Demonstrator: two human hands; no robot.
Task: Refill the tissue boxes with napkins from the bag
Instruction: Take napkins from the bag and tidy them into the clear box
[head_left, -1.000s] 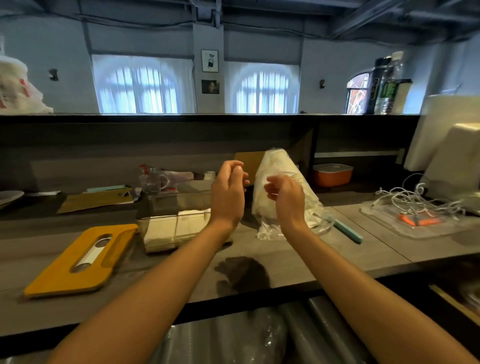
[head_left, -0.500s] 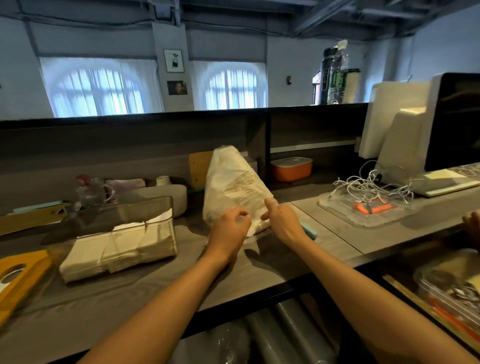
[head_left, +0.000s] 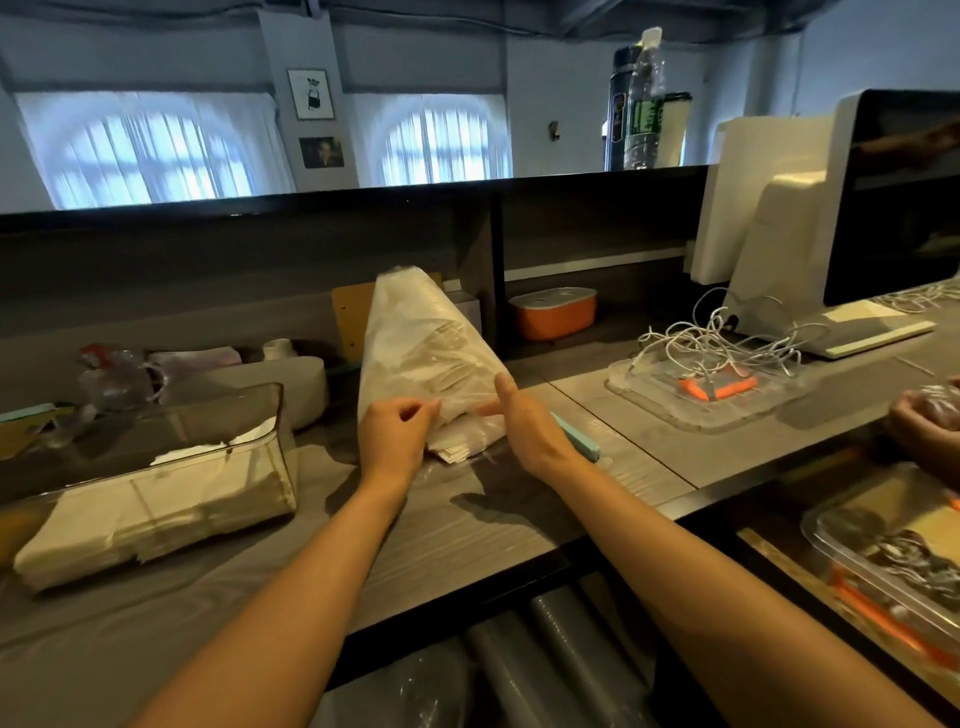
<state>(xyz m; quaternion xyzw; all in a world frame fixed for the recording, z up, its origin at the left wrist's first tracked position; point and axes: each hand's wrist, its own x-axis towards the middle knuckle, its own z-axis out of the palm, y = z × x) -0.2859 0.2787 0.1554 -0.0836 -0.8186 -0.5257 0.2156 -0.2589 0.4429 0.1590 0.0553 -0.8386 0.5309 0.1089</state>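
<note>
Left hand (head_left: 397, 431) pinches the bag (head_left: 423, 358) mouth, right hand (head_left: 524, 423) presses flat-fingered beside it; best spread that opening wide before pulling napkins.

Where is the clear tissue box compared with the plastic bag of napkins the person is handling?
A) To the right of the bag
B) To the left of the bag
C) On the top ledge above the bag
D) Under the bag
B: the clear tissue box, with napkins in it, lies on the counter left of the bag of napkins that both hands work at.
</note>
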